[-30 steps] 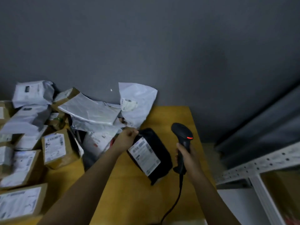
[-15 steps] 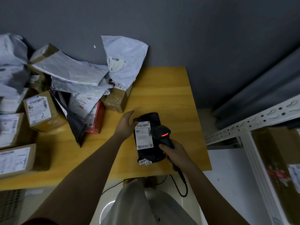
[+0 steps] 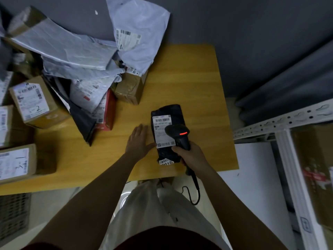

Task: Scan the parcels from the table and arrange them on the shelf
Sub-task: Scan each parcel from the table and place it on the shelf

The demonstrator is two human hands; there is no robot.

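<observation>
A black parcel (image 3: pixel 171 112) with a white barcode label lies flat on the yellow table (image 3: pixel 194 83), near its front right corner. My right hand (image 3: pixel 189 156) grips a black barcode scanner (image 3: pixel 177 133) with a red light on its head, held just above the label. My left hand (image 3: pixel 138 141) lies flat on the table with straight fingers, its thumb touching the parcel's left edge. A heap of white mailer bags (image 3: pixel 72 51) and cardboard boxes (image 3: pixel 34 101) covers the table's left half.
A white metal shelf (image 3: pixel 286 123) stands at the right with a cardboard box (image 3: pixel 313 168) on it. The scanner's cable (image 3: pixel 196 192) hangs off the table's front edge. A grey wall rises behind the table. A small brown box (image 3: pixel 131 87) sits beside the heap.
My left hand has laid the black parcel flat on the table and now rests open beside it. My right hand has brought the scanner down over the label. The view tilted down.
</observation>
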